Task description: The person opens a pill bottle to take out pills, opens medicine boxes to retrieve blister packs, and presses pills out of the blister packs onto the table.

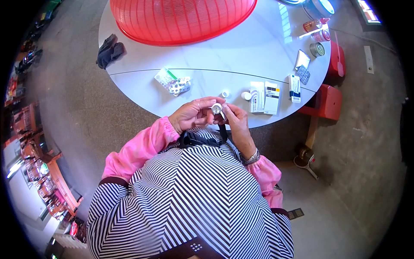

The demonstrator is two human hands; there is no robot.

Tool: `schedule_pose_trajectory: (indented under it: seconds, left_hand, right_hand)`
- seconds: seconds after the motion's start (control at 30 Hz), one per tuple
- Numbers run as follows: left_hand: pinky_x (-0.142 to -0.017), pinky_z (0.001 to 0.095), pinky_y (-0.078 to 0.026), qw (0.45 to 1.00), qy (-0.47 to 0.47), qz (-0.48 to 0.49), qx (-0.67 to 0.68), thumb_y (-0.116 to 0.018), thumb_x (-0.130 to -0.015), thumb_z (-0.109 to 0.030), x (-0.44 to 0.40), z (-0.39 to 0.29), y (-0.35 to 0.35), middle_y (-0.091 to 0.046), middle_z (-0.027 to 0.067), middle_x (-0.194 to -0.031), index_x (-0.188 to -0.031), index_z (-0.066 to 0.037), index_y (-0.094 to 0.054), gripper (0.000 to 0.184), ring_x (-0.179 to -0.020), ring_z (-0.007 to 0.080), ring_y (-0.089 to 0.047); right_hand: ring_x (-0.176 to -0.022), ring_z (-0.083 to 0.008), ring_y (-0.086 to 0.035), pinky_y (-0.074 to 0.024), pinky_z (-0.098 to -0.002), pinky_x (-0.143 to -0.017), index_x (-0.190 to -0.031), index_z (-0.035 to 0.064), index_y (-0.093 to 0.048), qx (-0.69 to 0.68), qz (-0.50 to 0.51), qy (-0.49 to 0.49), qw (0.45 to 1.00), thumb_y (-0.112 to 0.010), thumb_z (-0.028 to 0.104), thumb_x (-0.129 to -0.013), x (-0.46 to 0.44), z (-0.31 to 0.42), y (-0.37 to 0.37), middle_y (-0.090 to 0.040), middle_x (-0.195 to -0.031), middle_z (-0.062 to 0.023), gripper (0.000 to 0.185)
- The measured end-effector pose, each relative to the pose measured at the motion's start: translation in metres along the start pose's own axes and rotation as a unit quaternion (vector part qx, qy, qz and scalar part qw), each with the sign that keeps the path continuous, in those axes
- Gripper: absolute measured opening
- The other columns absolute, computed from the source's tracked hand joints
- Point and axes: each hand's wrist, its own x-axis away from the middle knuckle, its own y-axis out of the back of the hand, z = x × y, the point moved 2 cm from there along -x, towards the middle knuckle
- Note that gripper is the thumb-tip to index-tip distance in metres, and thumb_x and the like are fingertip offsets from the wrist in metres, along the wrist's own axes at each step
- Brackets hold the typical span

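Note:
At the near edge of the table, a small white bottle [216, 108] is held between my two hands, its round end turned up toward me. The fingers of my left hand [192, 114] close around it from the left. My right hand [238, 125], with a watch at the wrist, pinches it from the other side. Just beyond my fingers lies a small white cap [225, 93]. A second white bottle [246, 96] lies to the right, beside two medicine boxes [271, 98]. To the left are a green-and-white box [164, 77] and silver blister packs [179, 86].
A large red mesh food cover [183, 21] takes up the far side of the white table [142, 93]. A dark cloth [110, 52] hangs at the left edge. Jars, a tin [317, 49] and another box [294, 88] stand right, near red stools [330, 102].

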Motion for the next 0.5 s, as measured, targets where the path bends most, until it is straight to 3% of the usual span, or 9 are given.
schedule_pose_trajectory:
  seconds: [0.2,0.3,0.4,0.43,0.5]
  left_hand:
    - [-0.030,0.0180,-0.029,0.998,-0.017,0.067,-0.015,-0.043,-0.100,-0.021,-0.009,0.004,0.023,-0.061,0.0074,-0.059,-0.134,-0.005,-0.046,0.037,-0.033,0.0062,-0.039]
    - [-0.032,0.0171,-0.029,0.999,-0.009,0.028,-0.034,-0.041,-0.101,-0.023,-0.021,0.003,0.040,-0.061,0.0062,-0.061,-0.131,-0.003,-0.047,0.036,-0.036,0.0061,-0.042]
    - [-0.035,0.0164,-0.030,0.994,-0.003,0.110,-0.024,-0.038,-0.102,-0.028,-0.051,0.008,0.087,-0.063,0.0068,-0.069,-0.127,-0.001,-0.048,0.039,-0.040,0.0063,-0.046]
    - [-0.045,0.0206,-0.040,0.991,-0.003,0.128,-0.030,-0.034,-0.102,-0.035,-0.062,0.008,0.106,-0.065,0.0105,-0.078,-0.118,0.002,-0.055,0.045,-0.049,0.0105,-0.052]
    - [-0.055,0.0262,-0.046,0.997,-0.055,0.054,-0.021,-0.035,-0.101,-0.040,-0.075,0.006,0.112,-0.066,0.0135,-0.082,-0.110,0.001,-0.059,0.049,-0.057,0.0141,-0.056]
  right_hand:
    - [-0.072,-0.0053,-0.058,-0.0467,-0.0170,-0.065,-0.112,0.0000,-0.060,-0.143,0.017,-0.069,0.987,-0.053,0.020,-0.097,-0.005,-0.012,0.001,-0.062,-0.085,-0.0001,0.026]
    - [-0.071,-0.0028,-0.053,-0.0430,-0.0157,-0.063,-0.110,0.0010,-0.060,-0.156,0.013,-0.095,0.983,-0.054,0.021,-0.097,-0.010,-0.020,0.000,-0.059,-0.085,0.0020,0.025]
    - [-0.071,-0.0024,-0.051,-0.0410,-0.0150,-0.062,-0.109,0.0017,-0.059,-0.186,0.019,-0.120,0.975,-0.053,0.021,-0.097,-0.020,-0.042,0.011,-0.058,-0.084,0.0028,0.023]
    - [-0.070,-0.0023,-0.051,-0.0404,-0.0148,-0.062,-0.110,0.0020,-0.059,-0.200,0.020,-0.130,0.971,-0.053,0.021,-0.097,-0.022,-0.050,0.015,-0.057,-0.084,0.0030,0.023]
    - [-0.071,-0.0026,-0.050,-0.0404,-0.0149,-0.063,-0.109,0.0026,-0.059,-0.221,0.026,-0.138,0.965,-0.053,0.021,-0.097,-0.025,-0.061,0.023,-0.057,-0.084,0.0034,0.023]
